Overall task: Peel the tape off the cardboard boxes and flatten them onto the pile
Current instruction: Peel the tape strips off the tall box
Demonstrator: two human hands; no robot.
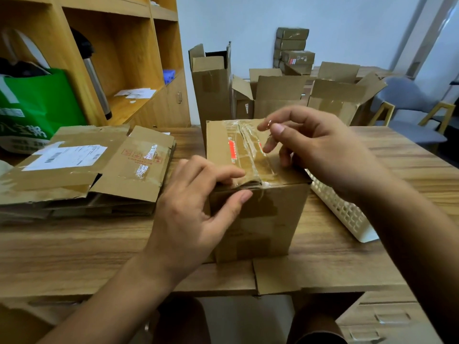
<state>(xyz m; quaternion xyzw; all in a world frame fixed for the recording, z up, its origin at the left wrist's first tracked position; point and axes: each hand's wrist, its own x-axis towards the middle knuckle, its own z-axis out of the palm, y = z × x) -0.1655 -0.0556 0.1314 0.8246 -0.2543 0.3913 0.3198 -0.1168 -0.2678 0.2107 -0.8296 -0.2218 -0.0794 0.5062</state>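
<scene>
A closed cardboard box (258,214) stands upright in the middle of the wooden table (74,249). Clear tape (248,150) runs along its top seam, wrinkled and partly lifted. My left hand (196,207) presses on the box's near top edge, thumb on the front face and fingers on the lid. My right hand (320,150) hovers over the top's right side, thumb and forefinger pinching the lifted strip of tape. A pile of flattened boxes (82,170) lies on the table to the left.
A white plastic basket (345,212) lies on its side right of the box. Several opened boxes (280,95) stand behind the table, smaller ones stacked against the wall. A wooden shelf unit with a green bag (37,105) is at left, a grey chair (412,112) at right.
</scene>
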